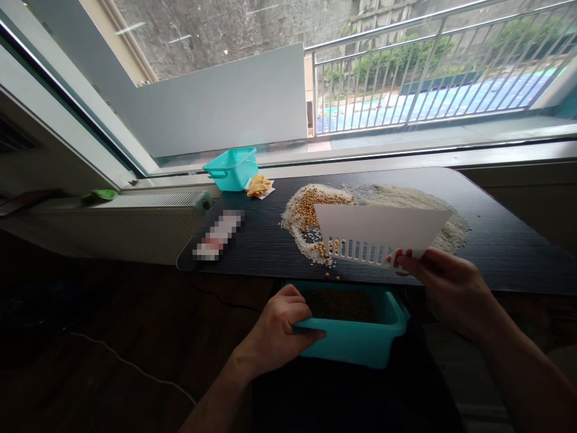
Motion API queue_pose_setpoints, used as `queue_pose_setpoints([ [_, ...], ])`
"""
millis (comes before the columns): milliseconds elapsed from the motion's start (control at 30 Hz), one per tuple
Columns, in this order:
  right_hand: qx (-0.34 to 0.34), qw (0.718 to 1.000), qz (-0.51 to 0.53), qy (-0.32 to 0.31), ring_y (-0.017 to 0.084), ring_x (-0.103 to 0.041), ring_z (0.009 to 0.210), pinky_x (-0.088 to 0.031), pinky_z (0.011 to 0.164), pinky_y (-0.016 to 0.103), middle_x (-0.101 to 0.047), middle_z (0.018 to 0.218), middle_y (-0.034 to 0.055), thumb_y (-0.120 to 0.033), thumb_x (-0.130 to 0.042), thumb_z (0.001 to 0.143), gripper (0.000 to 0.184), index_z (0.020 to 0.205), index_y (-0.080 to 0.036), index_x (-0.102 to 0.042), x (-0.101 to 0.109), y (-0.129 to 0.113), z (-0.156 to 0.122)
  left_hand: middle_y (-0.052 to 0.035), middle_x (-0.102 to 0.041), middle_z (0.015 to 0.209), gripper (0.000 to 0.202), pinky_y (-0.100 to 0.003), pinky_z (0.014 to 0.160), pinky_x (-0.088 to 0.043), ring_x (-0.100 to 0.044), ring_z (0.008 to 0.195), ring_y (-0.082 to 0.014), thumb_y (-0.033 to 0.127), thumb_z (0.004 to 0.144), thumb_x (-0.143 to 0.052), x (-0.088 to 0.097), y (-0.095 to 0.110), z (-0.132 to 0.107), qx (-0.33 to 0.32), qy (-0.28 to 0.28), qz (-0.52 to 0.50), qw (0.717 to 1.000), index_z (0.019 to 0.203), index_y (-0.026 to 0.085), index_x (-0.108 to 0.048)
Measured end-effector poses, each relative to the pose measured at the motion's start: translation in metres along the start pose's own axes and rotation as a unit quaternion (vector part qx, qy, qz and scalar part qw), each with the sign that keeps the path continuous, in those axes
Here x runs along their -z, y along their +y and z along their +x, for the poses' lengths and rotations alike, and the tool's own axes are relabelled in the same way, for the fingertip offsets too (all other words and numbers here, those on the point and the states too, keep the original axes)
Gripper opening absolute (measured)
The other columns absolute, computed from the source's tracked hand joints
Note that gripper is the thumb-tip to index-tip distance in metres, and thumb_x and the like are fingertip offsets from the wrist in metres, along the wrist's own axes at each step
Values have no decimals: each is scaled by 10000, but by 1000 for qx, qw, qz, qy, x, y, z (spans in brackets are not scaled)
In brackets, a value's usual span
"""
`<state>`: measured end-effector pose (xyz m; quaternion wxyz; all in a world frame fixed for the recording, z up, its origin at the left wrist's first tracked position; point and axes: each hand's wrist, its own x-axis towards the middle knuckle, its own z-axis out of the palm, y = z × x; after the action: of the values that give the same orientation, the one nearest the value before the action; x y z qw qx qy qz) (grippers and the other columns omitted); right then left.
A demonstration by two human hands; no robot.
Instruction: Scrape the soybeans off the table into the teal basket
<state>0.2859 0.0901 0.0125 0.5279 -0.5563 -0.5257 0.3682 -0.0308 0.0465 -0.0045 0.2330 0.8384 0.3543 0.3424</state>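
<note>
White and red patches are showing through the pixelation that is covering one flat item (219, 236) near the left edge of the dark table (261, 240); any writing there is being hidden. One white slotted sheet (378, 224) is slanting over the grain towards the table's front edge. It is tapering from a wide, plain upper edge to a narrower lower one, where a row of upright slots is letting the background show. Whether it is touching the table, I cannot tell.

Two bare hands are working: the right hand (460, 288) is pinching the sheet's lower right corner between thumb and fingers, and the left hand (282, 319) is curling tightly over the rim of a teal bin (351, 341). That bin is sitting just below the front edge, holding small brown grains (345, 305). Behind the sheet, white grains (406, 195) are spreading towards the right, while many yellow-brown beans (309, 204) are lying among the left portion. Two loose beans (332, 276) are resting by the front edge. At the back left corner, a second teal container (232, 171) is standing beside one crumpled yellow thing (259, 185) on white paper (269, 193).
</note>
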Motion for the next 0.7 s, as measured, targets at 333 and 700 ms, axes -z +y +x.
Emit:
queue_pose_setpoints([
  [333, 7, 1000, -4, -5, 255, -775, 734, -697, 756, 430, -858, 849, 27, -790, -914, 631, 509, 803, -314, -863, -1, -3, -2, 17, -601, 604, 487, -300, 675, -496, -610, 738, -182, 146, 837, -888, 1, 0, -1, 2, -4, 2, 1000, 596, 221, -471],
  [700, -1, 1000, -4, -16, 269, -777, 738, -693, 763, 441, -850, 820, 37, -816, -912, 596, 552, 794, -303, -861, -6, -6, 2, 14, -599, 611, 493, -296, 694, -512, -622, 784, -196, 136, 823, -896, 2, -2, -4, 22, -6, 12, 1000, 594, 220, -467],
])
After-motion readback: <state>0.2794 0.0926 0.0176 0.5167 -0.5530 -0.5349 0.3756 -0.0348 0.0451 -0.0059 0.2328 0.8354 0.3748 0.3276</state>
